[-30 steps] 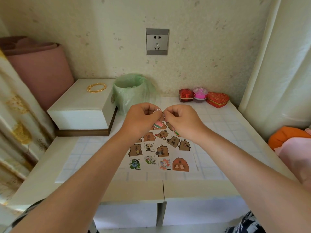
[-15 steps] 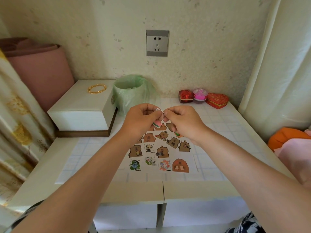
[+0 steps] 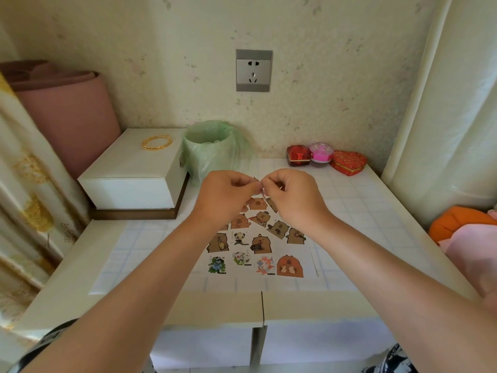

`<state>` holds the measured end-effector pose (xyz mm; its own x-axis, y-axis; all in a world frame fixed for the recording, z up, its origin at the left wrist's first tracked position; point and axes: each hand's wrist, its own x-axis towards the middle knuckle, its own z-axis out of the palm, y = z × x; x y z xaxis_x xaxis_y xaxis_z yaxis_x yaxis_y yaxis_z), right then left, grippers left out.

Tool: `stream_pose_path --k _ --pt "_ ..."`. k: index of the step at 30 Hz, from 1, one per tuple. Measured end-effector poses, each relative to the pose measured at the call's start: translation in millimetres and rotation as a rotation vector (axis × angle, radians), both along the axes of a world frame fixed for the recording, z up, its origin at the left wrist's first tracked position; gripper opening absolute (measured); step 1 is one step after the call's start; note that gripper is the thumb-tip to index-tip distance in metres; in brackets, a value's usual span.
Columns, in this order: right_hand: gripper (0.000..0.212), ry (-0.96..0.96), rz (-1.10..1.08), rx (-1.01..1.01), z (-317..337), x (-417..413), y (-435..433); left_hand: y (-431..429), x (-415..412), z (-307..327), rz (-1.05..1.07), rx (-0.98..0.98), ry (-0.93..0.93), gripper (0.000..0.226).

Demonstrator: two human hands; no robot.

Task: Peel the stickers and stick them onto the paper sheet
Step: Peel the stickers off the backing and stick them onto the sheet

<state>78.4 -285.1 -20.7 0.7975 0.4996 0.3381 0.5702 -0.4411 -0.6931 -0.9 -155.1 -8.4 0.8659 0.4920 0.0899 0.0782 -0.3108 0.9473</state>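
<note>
A white paper sheet (image 3: pixel 309 265) lies flat on the table, carrying several cartoon stickers, mostly brown capybaras (image 3: pixel 259 242). Above its far end, my left hand (image 3: pixel 228 195) and my right hand (image 3: pixel 293 196) meet fingertip to fingertip. Between them they pinch a small sticker (image 3: pixel 260 184), of which only a thin sliver shows. Both hands have their fingers curled round that piece, and they hide the top rows of the sheet.
A white box (image 3: pixel 134 176) with a gold bangle (image 3: pixel 156 142) sits at the back left, beside a green-bagged bin (image 3: pixel 212 149). Red and pink trinket boxes (image 3: pixel 325 158) line the back right. The table's front edge (image 3: pixel 215 308) is near me.
My hands rose slightly and closed tighter together. The pink and green sticker that showed below my fingers earlier is now almost hidden between them.
</note>
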Motion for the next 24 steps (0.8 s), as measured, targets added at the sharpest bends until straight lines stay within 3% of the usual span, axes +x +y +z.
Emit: stream_pose_path --k 5,15,21,24 --pt "0.019 -0.098 0.014 -0.036 -2 -2 1 1 -3 5 -0.041 -0.094 0.054 0.01" --pt "0.026 0.239 0.04 0.161 8 1 5 6 2 6 -0.059 -0.172 0.047 0.014" --pt "0.018 0.46 0.108 0.263 17 0 8 11 1 9 -0.075 -0.172 0.016 0.016" --pt "0.011 0.416 0.138 0.265 20 -1 10 16 -1 11 -0.114 -0.15 -0.01 0.016"
